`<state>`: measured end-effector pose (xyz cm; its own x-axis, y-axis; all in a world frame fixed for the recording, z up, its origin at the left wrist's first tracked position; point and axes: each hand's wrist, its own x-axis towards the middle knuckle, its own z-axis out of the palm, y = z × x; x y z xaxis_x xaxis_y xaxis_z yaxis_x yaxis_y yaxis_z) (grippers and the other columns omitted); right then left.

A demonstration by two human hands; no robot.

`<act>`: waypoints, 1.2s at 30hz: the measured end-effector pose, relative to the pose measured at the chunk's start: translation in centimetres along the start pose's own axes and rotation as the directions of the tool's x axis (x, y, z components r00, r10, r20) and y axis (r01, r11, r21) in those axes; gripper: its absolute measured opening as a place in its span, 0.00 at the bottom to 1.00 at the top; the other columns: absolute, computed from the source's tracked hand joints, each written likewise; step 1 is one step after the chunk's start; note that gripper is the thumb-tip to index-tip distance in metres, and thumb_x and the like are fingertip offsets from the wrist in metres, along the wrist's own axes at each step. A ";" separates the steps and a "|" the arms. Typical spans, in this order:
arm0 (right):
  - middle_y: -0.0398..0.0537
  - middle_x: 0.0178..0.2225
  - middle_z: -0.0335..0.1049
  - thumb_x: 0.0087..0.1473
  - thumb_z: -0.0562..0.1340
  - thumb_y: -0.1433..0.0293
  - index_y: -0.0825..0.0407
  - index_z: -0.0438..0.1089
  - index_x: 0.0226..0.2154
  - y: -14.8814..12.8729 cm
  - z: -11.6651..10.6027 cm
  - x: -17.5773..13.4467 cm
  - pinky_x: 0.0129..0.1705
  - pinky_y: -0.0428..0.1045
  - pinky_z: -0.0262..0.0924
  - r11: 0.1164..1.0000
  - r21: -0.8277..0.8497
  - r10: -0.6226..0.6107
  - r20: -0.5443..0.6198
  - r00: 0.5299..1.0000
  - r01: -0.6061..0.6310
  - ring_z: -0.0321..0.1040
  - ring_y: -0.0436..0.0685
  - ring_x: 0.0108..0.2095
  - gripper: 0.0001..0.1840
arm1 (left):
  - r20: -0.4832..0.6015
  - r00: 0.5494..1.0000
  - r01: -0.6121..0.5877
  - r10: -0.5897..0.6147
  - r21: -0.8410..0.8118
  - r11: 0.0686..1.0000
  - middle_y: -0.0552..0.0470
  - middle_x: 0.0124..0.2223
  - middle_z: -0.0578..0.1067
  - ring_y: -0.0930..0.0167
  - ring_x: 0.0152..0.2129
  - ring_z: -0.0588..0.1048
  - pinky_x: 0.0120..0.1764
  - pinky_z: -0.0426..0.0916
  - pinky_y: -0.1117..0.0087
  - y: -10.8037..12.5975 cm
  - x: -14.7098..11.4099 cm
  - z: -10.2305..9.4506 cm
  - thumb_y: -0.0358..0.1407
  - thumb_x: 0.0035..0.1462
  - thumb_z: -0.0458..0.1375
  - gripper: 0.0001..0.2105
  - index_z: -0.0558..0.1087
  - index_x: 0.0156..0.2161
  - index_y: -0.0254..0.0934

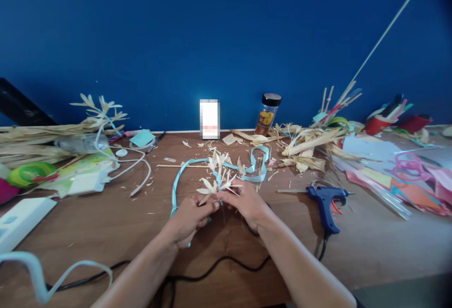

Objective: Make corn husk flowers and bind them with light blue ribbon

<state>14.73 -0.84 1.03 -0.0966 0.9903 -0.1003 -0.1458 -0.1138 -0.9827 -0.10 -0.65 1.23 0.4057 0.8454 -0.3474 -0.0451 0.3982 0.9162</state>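
Note:
Both hands meet near the middle of the table around a flower of pale dried husk petals [210,187]. My left hand [192,218] is closed with its fingertips at the flower's lower left side. From the right, my right hand [247,202] pinches the flower just under its petals. A light blue ribbon [174,188] is wound at the flower's stem, loops out to the left, and trails behind it to the right. More white petals [218,159] stand up just above. The fingertips partly cover the stem.
A blue glue gun [323,206] lies at right with its black cord. Behind stand a black-lidded jar [267,115] and dried husks [314,143]. At left are a white power strip [23,225], cables and another husk flower [100,110]. Coloured paper [409,188] and cups lie far right.

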 end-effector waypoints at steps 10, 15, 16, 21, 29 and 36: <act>0.38 0.20 0.67 0.30 0.70 0.65 0.54 0.66 0.22 0.1 -0.2 0.2 0.19 0.41 0.51 0.979 0.179 0.097 0.013 0.995 -0.098 0.58 0.45 0.20 0.16 | -0.044 0.999 -0.004 0.003 -0.021 1.000 0.59 0.21 0.62 0.82 0.15 0.47 0.15 0.40 0.78 -0.5 0.3 -0.1 0.37 0.38 0.65 0.10 0.73 0.25 0.31; 0.38 0.19 0.67 0.32 0.70 0.66 0.54 0.65 0.22 0.3 -0.2 0.2 0.20 0.42 0.52 0.980 0.179 0.090 0.020 0.996 -0.092 0.58 0.45 0.20 0.15 | -0.017 1.000 0.018 -0.020 -0.076 0.997 0.56 0.23 0.64 0.83 0.15 0.47 0.15 0.40 0.79 -0.5 0.5 -0.3 0.34 0.39 0.65 0.09 0.73 0.25 0.30; 0.38 0.20 0.67 0.32 0.70 0.66 0.54 0.66 0.23 0.3 -0.2 0.3 0.20 0.42 0.52 0.980 0.174 0.090 0.019 0.996 -0.092 0.58 0.45 0.20 0.15 | -0.012 1.000 0.015 -0.016 -0.086 0.996 0.56 0.23 0.64 0.83 0.15 0.47 0.15 0.40 0.80 -0.5 0.5 -0.3 0.34 0.39 0.64 0.08 0.73 0.25 0.30; 0.39 0.20 0.68 0.32 0.70 0.66 0.54 0.66 0.23 0.4 -0.2 0.3 0.21 0.42 0.52 0.982 0.167 0.090 0.014 0.996 -0.091 0.59 0.46 0.20 0.15 | 0.007 1.000 0.020 -0.020 -0.114 0.993 0.55 0.25 0.65 0.84 0.15 0.47 0.15 0.40 0.80 -0.6 0.5 -0.2 0.33 0.41 0.64 0.08 0.73 0.28 0.30; 0.39 0.20 0.67 0.33 0.69 0.65 0.54 0.66 0.24 0.4 -0.2 0.2 0.22 0.42 0.51 0.983 0.154 0.101 0.017 0.995 -0.102 0.60 0.47 0.21 0.16 | -0.044 0.999 -0.002 -0.002 -0.089 0.996 0.59 0.21 0.60 0.84 0.14 0.47 0.14 0.41 0.81 -0.7 0.2 0.1 0.34 0.41 0.63 0.09 0.71 0.25 0.30; 0.36 0.19 0.63 0.32 0.70 0.67 0.53 0.64 0.26 0.5 -0.2 0.1 0.21 0.42 0.50 0.990 0.117 0.083 0.005 0.997 -0.083 0.57 0.45 0.19 0.17 | -0.149 0.988 -0.042 0.040 -0.011 0.999 0.59 0.21 0.60 0.82 0.15 0.50 0.15 0.44 0.81 -0.7 0.0 0.8 0.34 0.41 0.62 0.08 0.68 0.24 0.32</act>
<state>14.89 -0.75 0.48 -0.1136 0.9770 -0.1807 -0.2513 -0.2042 -0.9461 0.66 -1.19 0.76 0.2632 0.9042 -0.3364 -0.0719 0.3661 0.9278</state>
